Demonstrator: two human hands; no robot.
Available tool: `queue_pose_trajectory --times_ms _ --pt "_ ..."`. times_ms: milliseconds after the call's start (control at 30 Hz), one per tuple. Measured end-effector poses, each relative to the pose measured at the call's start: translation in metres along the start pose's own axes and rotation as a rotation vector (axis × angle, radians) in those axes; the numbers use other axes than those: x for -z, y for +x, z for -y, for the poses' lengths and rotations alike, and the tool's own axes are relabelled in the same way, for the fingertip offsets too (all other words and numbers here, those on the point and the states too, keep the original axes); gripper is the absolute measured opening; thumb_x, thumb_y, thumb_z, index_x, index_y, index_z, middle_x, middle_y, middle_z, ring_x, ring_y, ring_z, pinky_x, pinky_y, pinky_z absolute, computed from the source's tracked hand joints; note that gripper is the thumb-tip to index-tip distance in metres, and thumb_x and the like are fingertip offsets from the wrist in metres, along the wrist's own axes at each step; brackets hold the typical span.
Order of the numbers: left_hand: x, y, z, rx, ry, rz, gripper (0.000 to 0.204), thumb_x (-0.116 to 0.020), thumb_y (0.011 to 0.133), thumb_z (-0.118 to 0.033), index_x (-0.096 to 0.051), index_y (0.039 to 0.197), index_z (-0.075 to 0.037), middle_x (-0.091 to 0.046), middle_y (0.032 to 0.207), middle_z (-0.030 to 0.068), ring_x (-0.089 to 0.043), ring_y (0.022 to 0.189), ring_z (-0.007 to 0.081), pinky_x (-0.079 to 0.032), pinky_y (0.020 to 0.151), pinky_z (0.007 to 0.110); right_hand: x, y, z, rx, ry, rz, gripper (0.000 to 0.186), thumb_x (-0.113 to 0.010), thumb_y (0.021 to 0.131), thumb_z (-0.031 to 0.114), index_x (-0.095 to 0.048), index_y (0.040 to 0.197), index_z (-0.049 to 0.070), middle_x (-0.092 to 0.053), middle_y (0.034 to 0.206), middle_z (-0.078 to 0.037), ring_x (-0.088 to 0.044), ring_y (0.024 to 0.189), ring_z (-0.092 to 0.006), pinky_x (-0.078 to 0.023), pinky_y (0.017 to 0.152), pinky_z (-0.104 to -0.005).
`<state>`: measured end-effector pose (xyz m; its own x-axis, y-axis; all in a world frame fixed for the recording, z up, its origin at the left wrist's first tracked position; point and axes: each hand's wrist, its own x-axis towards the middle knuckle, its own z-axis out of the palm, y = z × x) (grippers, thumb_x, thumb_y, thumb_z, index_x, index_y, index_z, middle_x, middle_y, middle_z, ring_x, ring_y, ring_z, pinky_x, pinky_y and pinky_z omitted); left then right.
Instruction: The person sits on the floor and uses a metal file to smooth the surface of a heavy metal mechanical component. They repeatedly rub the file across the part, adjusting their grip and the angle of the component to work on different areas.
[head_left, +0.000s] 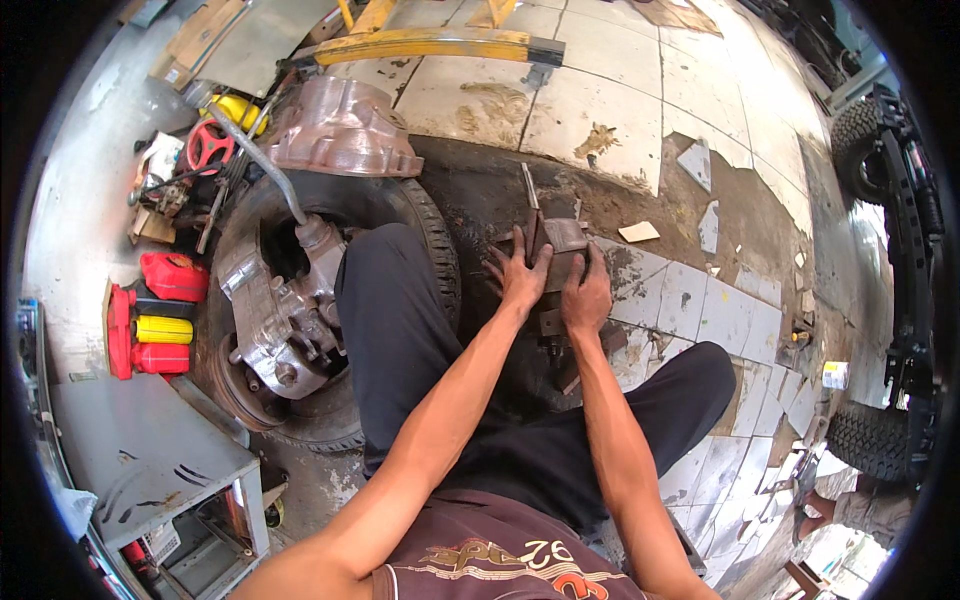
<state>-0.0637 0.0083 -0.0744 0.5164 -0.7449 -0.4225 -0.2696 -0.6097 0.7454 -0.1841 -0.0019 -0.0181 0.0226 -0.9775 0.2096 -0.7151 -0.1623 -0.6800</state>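
On the floor between my legs stands a heavy grey-brown metal block [566, 236] with a flat face; it looks like part of a bench vise. A narrow flat metal piece [531, 190] rises beside it. My left hand [522, 277] has thumb and index finger on either side of this piece's lower end, its other fingers spread. My right hand [588, 297] rests with outstretched fingers on the block's near right edge. Below the hands is a dark threaded metal part [554, 335], partly hidden by my right wrist.
Left of my knee, a metal gearbox housing [285, 335] sits in a tyre [432, 225], with a bell-shaped housing [340, 125] behind. A yellow steel frame [430, 46] lies ahead. Red bottles [172, 276] and a grey metal table [150, 440] stand left. Broken tiles [700, 300] and a vehicle chassis [905, 280] are right.
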Motion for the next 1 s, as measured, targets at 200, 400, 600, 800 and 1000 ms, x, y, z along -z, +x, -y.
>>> queue_pose_trajectory --times_ms 200,400,600,800,1000 --pt "0.021 0.017 -0.033 -0.017 -0.01 -0.013 0.089 -0.062 0.087 -0.067 -0.022 0.16 -0.036 0.006 0.162 0.0358 0.008 0.146 0.0611 -0.003 0.115 0.071 -0.003 -0.006 -0.007 0.03 -0.027 0.015 0.048 -0.045 0.106 0.037 -0.051 0.139 0.004 -0.059 0.135 -0.02 -0.057 0.121 -0.0422 -0.046 0.101 -0.048" --pt "0.025 0.026 -0.017 0.009 -0.268 0.038 0.104 -0.067 0.081 -0.07 -0.015 0.162 -0.03 0.008 0.159 0.04 0.015 0.146 0.0585 -0.009 0.117 0.068 0.002 -0.007 -0.004 0.015 -0.071 0.054 0.048 -0.045 0.106 0.036 -0.052 0.137 0.0 -0.057 0.139 -0.021 -0.054 0.127 -0.0405 -0.043 0.105 -0.0465" --pt "0.022 0.042 0.041 0.051 -0.381 -0.013 0.111 -0.071 0.076 -0.073 -0.018 0.162 -0.026 0.008 0.161 0.0377 0.013 0.147 0.0579 -0.007 0.119 0.066 -0.013 -0.004 0.016 0.096 -0.038 0.073 0.047 -0.045 0.106 0.034 -0.05 0.138 -0.001 -0.057 0.138 -0.022 -0.052 0.128 -0.0418 -0.042 0.107 -0.0465" --pt "0.012 0.012 0.018 0.047 -0.155 0.033 0.106 -0.069 0.077 -0.073 -0.022 0.161 -0.028 0.005 0.16 0.0393 0.011 0.146 0.0599 -0.006 0.118 0.068 -0.003 0.001 0.001 0.043 -0.092 0.041 0.05 -0.045 0.106 0.037 -0.049 0.14 -0.001 -0.057 0.136 -0.024 -0.052 0.128 -0.0425 -0.042 0.106 -0.0474" --pt "0.027 0.003 -0.004 0.082 -0.212 0.019 0.108 -0.069 0.076 -0.076 -0.021 0.161 -0.03 0.009 0.159 0.0401 0.014 0.146 0.0589 -0.002 0.116 0.07 -0.003 -0.003 -0.005 0.022 -0.108 0.067 0.053 -0.044 0.106 0.04 -0.048 0.14 0.0 -0.054 0.14 -0.023 -0.05 0.13 -0.0421 -0.041 0.107 -0.0485"
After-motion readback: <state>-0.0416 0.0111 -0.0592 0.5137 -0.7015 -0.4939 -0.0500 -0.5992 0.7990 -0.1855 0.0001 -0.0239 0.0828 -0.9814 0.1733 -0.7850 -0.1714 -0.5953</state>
